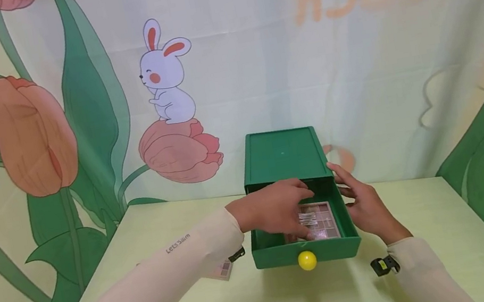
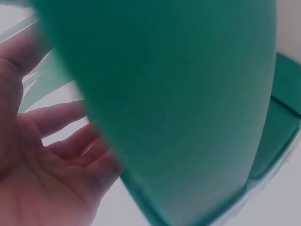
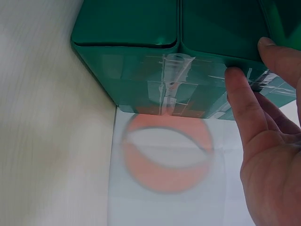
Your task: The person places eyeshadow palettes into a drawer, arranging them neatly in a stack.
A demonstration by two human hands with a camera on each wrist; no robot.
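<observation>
A green drawer box (image 1: 283, 154) stands on the table with its drawer (image 1: 265, 257) pulled out; the drawer has a round yellow knob (image 1: 307, 260). Inside the drawer lies an eyeshadow palette (image 1: 324, 220) with rows of pans and a shiny lid. My left hand (image 1: 272, 209) reaches over the drawer's left wall, thumb and fingers spread above the palette and partly covering it. In the left wrist view the green wall hides the fingertips of this hand (image 2: 61, 155). My right hand (image 1: 369, 207) rests its extended fingers against the box's right side, where clear tape (image 3: 171, 84) shows.
A second palette (image 1: 224, 270) lies on the table left of the drawer, partly hidden by my left forearm. Behind the box hangs a curtain (image 1: 255, 62) printed with tulips and a rabbit. Black straps (image 1: 384, 266) sit at both wrists.
</observation>
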